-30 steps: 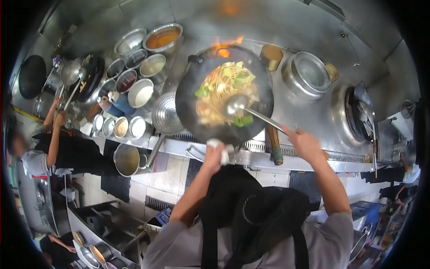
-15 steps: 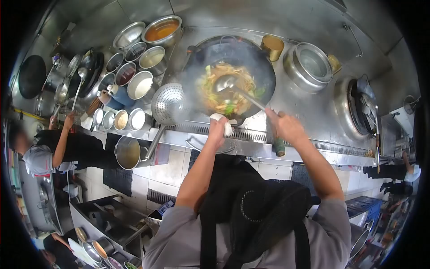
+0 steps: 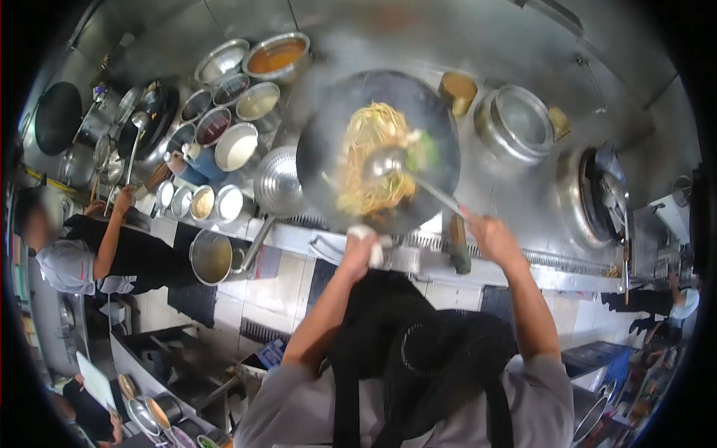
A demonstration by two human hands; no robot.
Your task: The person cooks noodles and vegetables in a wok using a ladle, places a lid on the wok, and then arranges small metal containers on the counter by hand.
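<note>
Steel counter [image 3: 489, 198]; strainer [image 3: 279, 181] beside the wok [image 3: 320, 138]; metal pot [image 3: 493, 136] farther right.

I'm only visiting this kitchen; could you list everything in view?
Wide round metal wok: one, dark grey, centre
Stir-fried noodles: one heap, yellow with green bits, in wok
Long-handled steel ladle: one, silver, in wok
Perforated steel strainer: one, silver, left of wok
Large round steel bowls: two, silver, back left
Small round metal cups: four, silver, front left
Plastic squeeze bottles: two, bluish, behind cups
Round steel pot: at least one, silver, right
Cylindrical tin: one, yellow-brown, behind wok's right edge
Co-workers: at least three, dark-and-light clothing, edges
Other cookware: too crowded to count
Folded cloth: one, white, in left grip
Left grip: one, bare, wok's near edge
Right grip: one, bare, ladle handle
</note>
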